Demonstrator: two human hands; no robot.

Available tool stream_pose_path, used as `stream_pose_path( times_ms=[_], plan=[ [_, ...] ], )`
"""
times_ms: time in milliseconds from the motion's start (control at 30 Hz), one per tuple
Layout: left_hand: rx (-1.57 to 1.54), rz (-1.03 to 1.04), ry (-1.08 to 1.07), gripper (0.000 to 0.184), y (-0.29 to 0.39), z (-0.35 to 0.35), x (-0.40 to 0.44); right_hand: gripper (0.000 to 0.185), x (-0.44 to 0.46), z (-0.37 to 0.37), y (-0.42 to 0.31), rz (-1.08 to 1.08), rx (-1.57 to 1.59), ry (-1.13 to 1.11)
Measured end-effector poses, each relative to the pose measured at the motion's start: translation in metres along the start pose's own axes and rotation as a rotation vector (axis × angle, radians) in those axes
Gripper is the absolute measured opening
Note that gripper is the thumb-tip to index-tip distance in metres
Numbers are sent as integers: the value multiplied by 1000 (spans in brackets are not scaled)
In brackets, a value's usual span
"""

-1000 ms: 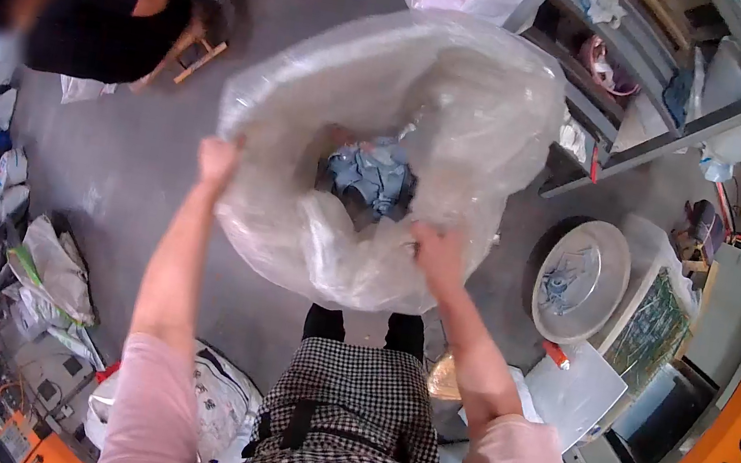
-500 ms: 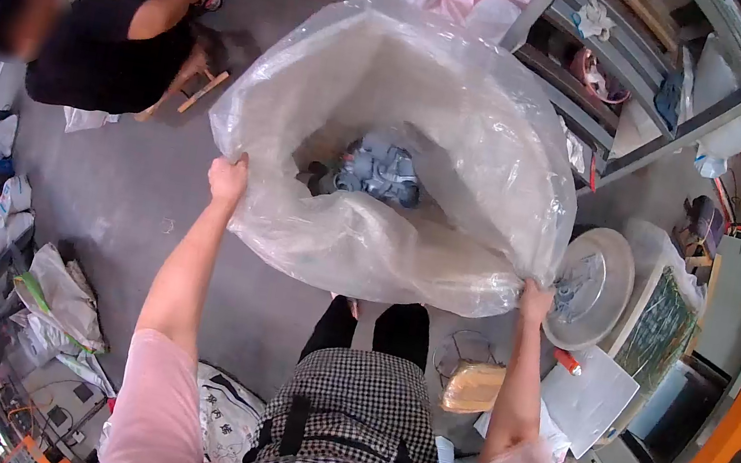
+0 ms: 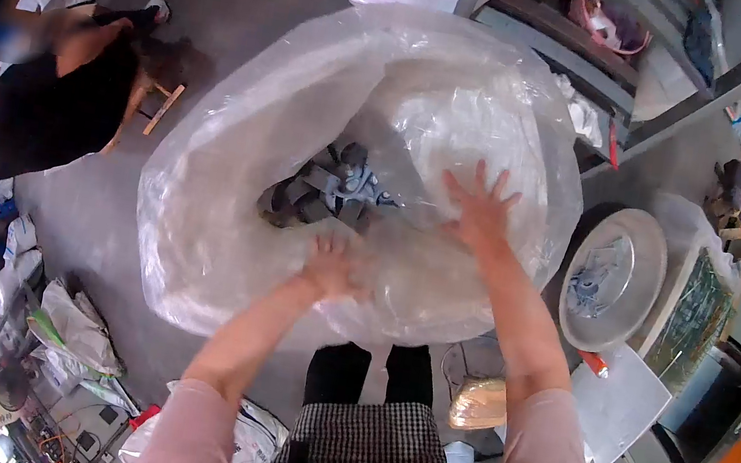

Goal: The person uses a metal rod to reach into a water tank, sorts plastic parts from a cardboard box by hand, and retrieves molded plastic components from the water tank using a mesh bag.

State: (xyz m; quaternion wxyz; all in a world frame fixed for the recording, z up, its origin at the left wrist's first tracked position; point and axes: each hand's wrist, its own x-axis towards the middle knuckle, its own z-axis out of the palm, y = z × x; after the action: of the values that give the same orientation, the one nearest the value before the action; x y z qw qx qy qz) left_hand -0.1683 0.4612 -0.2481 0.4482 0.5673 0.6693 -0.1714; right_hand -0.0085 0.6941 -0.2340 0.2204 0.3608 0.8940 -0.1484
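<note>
Head view: both hands have let go of the rim of the translucent plastic bag, leaving its mouth gaping ungripped above the grey scraps inside; the right hand splays its fingers over the right side, the left hand, blurred, spreads its own nearer the body

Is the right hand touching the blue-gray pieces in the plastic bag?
Apart. The head view shows bare plastic bag between the right hand and the blue-gray pieces.

Glossy plstc bag, matt mtl shelf
</note>
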Motion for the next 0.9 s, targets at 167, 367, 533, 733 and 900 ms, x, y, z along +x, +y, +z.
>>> stream_pose_path(
  times_ms=[167, 367, 533, 733, 900],
  plan=[
    [73, 35, -436, 72, 2, 133, 10, 83, 56, 103, 20, 244, -63, -45],
    [-488, -28, -19, 72, 35, 97, -19, 76, 83, 150, 39, 212, -204, -446],
    [-342, -336, 466, 91, 53, -103, -80, 84, 13, 103, -23, 21, 101, 118],
    [-227, -617, 647, 113, -142, -132, 42, 95, -11, 111, -13, -81, 87, -163],
    [-141, -627, 371, 105, -200, -130, 93, 84, 13, 151, -2, -82, -9, -122]
  ],
)
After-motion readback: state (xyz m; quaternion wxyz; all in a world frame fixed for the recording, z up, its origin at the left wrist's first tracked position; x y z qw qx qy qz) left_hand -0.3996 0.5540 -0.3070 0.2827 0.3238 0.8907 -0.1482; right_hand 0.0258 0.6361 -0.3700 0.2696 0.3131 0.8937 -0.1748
